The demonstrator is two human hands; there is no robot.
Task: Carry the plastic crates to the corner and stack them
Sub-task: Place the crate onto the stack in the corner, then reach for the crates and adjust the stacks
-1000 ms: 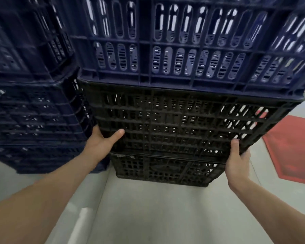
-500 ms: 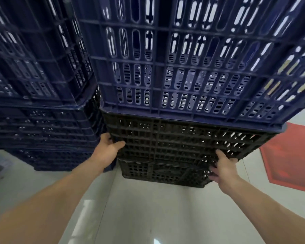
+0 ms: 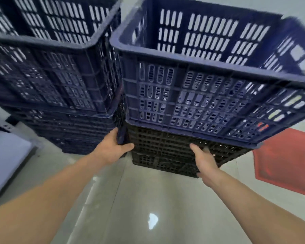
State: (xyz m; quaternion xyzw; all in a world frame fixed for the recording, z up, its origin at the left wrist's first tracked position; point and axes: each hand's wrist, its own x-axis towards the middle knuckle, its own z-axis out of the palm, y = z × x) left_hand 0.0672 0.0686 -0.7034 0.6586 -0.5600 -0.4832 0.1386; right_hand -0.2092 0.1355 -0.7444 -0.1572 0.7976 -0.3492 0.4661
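A stack of crates stands in front of me: a tall blue crate [image 3: 192, 95] sits on a black crate [image 3: 167, 143], with another black crate [image 3: 158, 162] under it on the floor. My left hand [image 3: 113, 147] grips the left front corner of the upper black crate, thumb across its front. My right hand [image 3: 204, 159] presses against the black crate's front near its right side, fingers pointing up along the lattice. A second stack of dark blue crates [image 3: 56, 81] stands right beside it on the left.
Glossy grey floor [image 3: 144, 199] stretches toward me. A red mat [image 3: 285, 161] lies on the floor at the right. A grey panel or box [image 3: 5, 159] stands at the far left. A pale wall rises behind both stacks.
The view has risen, so the blue crate's open top now shows. My right hand has shifted left along the black crate's front; my left hand stays on the left corner.
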